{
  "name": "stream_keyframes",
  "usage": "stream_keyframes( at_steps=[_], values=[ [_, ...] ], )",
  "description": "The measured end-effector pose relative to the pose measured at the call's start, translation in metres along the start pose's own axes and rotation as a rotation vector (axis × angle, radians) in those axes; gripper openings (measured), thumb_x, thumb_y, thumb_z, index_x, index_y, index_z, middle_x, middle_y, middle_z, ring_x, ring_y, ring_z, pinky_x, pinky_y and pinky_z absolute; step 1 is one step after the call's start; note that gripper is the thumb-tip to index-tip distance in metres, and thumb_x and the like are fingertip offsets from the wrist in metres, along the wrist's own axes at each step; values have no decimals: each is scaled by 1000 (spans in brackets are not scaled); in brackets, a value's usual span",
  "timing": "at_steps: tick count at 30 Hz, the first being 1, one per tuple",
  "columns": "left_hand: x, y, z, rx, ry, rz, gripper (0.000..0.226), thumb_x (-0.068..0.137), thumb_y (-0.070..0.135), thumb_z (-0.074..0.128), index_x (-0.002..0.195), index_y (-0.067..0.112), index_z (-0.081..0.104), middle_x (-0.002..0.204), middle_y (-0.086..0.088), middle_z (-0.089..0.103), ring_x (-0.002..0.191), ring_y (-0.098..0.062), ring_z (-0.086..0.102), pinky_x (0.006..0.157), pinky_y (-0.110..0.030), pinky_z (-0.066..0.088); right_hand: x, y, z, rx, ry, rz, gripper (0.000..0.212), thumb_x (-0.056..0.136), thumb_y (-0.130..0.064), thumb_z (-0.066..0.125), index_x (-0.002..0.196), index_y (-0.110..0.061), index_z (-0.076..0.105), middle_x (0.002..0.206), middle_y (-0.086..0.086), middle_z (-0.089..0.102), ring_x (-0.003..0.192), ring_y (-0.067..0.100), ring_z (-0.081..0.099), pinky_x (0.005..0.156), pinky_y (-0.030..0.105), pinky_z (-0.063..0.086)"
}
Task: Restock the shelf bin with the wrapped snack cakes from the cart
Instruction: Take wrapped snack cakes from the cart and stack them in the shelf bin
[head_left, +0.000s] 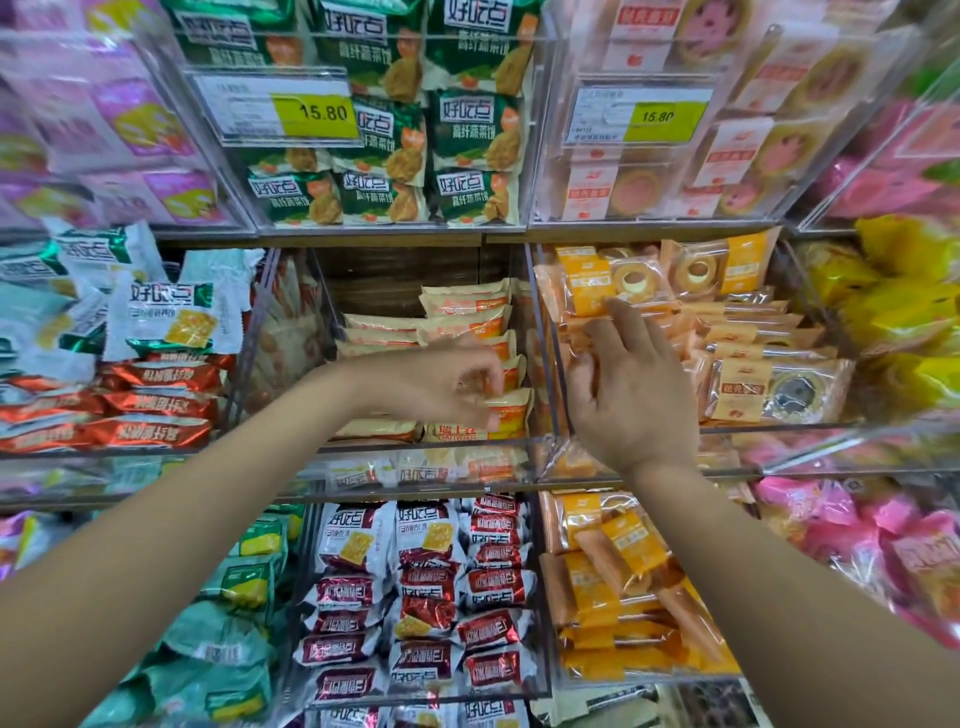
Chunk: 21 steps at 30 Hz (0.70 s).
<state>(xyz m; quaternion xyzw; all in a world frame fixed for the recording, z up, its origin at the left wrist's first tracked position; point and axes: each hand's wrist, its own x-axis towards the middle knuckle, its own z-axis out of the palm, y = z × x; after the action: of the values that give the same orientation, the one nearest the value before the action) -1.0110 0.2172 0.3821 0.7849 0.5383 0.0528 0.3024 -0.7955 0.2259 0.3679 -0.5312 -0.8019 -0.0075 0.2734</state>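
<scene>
The clear shelf bin (363, 446) at the middle of the centre shelf holds several cream-and-orange wrapped snack cakes (467, 306), stacked at its back and right. My left hand (431, 387) reaches into this bin with its fingers curled, pinching the edge of one wrapped snack cake (514, 408) near the bin's front right. My right hand (631, 389) is beside it with fingers straight and spread. It reaches across the clear divider (545, 332), and its fingertips touch orange ring-cake packs (639, 280) in the neighbouring bin. The cart is out of view.
Clear bins surround the middle one: green cracker packs (384, 130) above, red-and-white packs (426, 587) below, red and white packs (156, 395) to the left, yellow packs (893, 296) far right. Price tags (291, 111) hang on the upper bins.
</scene>
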Motion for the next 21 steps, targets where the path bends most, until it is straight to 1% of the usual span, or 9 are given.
stream_keyframes(
  at_steps=[1, 2, 5, 7, 11, 13, 17, 19, 21],
  values=[
    [0, -3, 7, 53, -57, -11, 20, 85, 35, 63, 97, 37, 47, 106, 14, 38, 105, -8, 38, 91, -23, 36, 0, 0, 0, 3, 3, 2, 45, 89, -32, 33, 114, -6, 59, 139, 12, 48, 122, 32, 46, 94, 43, 44],
    [2, -7, 13, 111, -55, -18, 24, 85, 30, 64, 100, 33, 45, 106, 9, 37, 105, -11, 35, 91, -26, 35, 0, 0, 0, 6, 6, 5, 45, 89, -32, 33, 114, -6, 59, 139, 12, 48, 122, 32, 46, 94, 43, 44],
    [13, -12, 21, 295, 44, 39, 29, 85, 19, 63, 97, 28, 38, 102, 6, 37, 100, -14, 33, 87, -36, 39, 0, -1, 0, 4, 15, 3, 44, 89, -32, 33, 114, -6, 59, 139, 11, 48, 122, 32, 46, 94, 43, 44],
    [18, -12, 21, 352, 88, 80, 28, 83, 16, 62, 95, 26, 38, 98, 5, 40, 95, -13, 35, 82, -41, 42, -1, 0, 1, 5, 21, -1, 44, 89, -32, 34, 113, -6, 59, 139, 12, 49, 122, 32, 46, 93, 42, 44],
    [23, -15, 22, 428, 202, 129, 29, 83, 17, 61, 90, 29, 36, 95, 10, 36, 89, -7, 30, 73, -34, 42, 0, 0, 3, 7, 28, -9, 43, 89, -31, 35, 112, -6, 60, 137, 13, 50, 121, 32, 48, 93, 42, 44],
    [25, -16, 22, 451, 156, 132, 28, 84, 17, 62, 90, 27, 36, 95, 9, 35, 87, -6, 28, 71, -32, 39, 0, 1, 3, 3, 32, -12, 42, 89, -31, 35, 112, -6, 60, 137, 13, 51, 121, 33, 48, 94, 43, 44],
    [25, -12, 22, 342, 98, 80, 24, 82, 15, 65, 89, 20, 43, 97, 4, 42, 93, -13, 37, 79, -38, 43, 0, 0, 1, 4, 33, -25, 42, 90, -31, 34, 112, -5, 59, 137, 14, 50, 121, 34, 48, 95, 44, 44],
    [19, -9, 18, 231, 113, 32, 23, 82, 17, 66, 92, 18, 46, 101, 0, 47, 96, -17, 43, 84, -41, 44, 0, 1, 2, -7, 27, -30, 42, 90, -31, 34, 112, -6, 58, 137, 14, 49, 122, 34, 47, 96, 44, 44],
    [8, 1, 14, 115, 176, 0, 22, 84, 24, 66, 97, 17, 49, 103, 2, 49, 97, -17, 48, 84, -37, 45, 0, 1, 2, -11, 36, -31, 41, 90, -32, 34, 112, -6, 58, 137, 15, 50, 121, 34, 48, 95, 44, 45]
  ],
)
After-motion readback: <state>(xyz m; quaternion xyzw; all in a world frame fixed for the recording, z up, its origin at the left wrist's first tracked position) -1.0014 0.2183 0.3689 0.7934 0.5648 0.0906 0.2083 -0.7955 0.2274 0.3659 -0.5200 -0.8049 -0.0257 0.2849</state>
